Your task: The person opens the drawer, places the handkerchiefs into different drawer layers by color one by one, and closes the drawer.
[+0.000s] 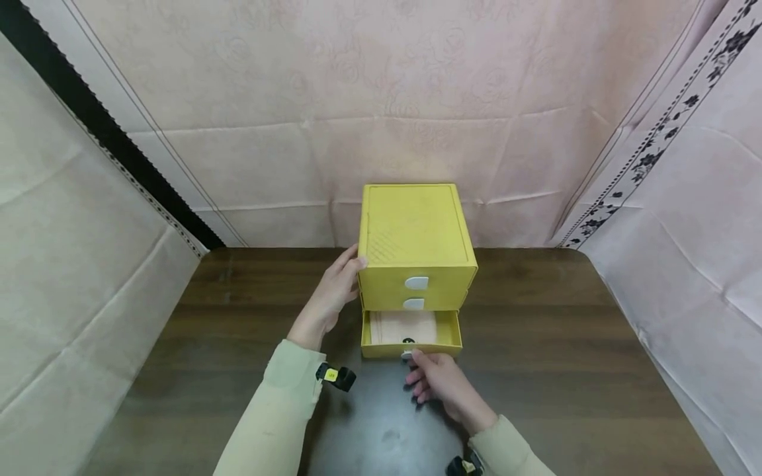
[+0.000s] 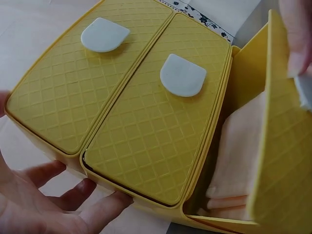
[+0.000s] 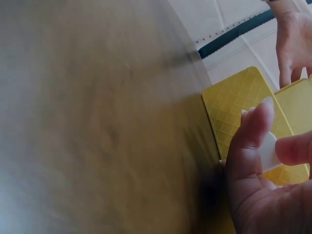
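A yellow chest of three small drawers [image 1: 417,225] stands on the table, its fronts quilted and fitted with white tabs. The bottom drawer [image 1: 369,351] is pulled out, and folded pale pink cloth [image 2: 239,146] lies inside it. Between thumb and fingers, my right hand [image 1: 442,383] pinches this drawer's white handle [image 3: 269,153]. With fingers spread and fairly straight, my left hand [image 1: 335,291] rests against the left side of the chest. The upper handle [image 2: 104,35] and the middle handle [image 2: 183,75] are untouched, and both of their drawers are closed.
The dark brown wooden table [image 1: 250,396] extends around the chest. Pale cloth [image 1: 333,79] hangs behind it and on both sides, with a black band [image 1: 113,132] at left and a floral border [image 1: 661,132] at right. Each wrist wears a small black camera [image 1: 337,375].
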A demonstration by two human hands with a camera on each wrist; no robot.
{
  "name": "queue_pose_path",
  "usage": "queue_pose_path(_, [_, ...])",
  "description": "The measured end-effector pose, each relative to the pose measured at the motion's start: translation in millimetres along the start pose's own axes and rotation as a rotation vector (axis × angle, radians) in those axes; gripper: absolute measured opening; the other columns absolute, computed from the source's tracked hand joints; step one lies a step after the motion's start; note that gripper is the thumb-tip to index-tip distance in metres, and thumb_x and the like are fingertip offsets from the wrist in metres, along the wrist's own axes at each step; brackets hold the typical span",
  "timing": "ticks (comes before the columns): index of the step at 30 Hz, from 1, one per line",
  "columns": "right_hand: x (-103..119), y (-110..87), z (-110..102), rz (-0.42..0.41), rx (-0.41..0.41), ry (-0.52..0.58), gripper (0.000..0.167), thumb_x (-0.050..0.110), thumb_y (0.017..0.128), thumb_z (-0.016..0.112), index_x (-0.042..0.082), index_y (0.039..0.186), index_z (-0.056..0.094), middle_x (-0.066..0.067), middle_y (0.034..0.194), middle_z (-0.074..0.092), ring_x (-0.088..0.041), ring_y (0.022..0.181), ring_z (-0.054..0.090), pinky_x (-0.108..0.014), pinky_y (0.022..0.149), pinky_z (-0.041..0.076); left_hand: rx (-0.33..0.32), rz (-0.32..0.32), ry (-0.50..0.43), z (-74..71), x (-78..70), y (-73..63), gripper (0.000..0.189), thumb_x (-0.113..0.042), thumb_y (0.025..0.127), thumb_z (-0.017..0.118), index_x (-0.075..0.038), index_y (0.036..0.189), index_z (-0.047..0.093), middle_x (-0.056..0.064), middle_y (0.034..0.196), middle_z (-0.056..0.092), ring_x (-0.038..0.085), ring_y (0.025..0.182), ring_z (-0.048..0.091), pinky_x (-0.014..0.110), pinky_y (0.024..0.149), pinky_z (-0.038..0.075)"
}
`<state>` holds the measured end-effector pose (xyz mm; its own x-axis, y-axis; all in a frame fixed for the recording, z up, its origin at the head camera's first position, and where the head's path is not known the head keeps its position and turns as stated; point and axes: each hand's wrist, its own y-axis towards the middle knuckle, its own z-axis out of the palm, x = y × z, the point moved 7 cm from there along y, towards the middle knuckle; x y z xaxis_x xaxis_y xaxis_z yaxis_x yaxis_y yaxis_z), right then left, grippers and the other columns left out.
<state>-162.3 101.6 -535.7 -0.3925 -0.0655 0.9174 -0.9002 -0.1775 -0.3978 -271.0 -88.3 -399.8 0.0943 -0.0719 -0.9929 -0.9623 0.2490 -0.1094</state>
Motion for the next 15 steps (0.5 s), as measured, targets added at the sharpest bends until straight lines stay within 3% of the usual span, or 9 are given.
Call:
queue_pose_path(8, [19.2, 35.9, -23.4, -0.028, -0.066, 0.016, 0.050, 0.039, 0.100, 0.052, -0.009, 0.114, 0.055, -0.014, 0.086, 0.065, -0.016, 0.062, 0.058, -0.029, 0.055, 0.052, 0.046, -0.020, -0.006, 7.7, -2.7, 2.0, 0.056, -0.043, 0.099, 0.045, -0.032, 0.151, 0.029, 0.004, 0.150, 0.035, 0.028, 0.133, 0.041, 0.055, 0.104, 0.035])
queue_pose_path(15, [27.4, 47.4, -20.5, -0.015, -0.056, 0.010, 0.047, 0.038, 0.100, 0.052, -0.006, 0.114, 0.056, -0.013, 0.087, 0.065, -0.016, 0.062, 0.058, -0.029, 0.055, 0.051, 0.029, -0.033, 0.022, 5.3, -25.9, -15.7, 0.058, -0.039, 0.100, 0.045, -0.025, 0.153, 0.028, 0.009, 0.150, 0.035, 0.031, 0.132, 0.041, 0.055, 0.104, 0.036])
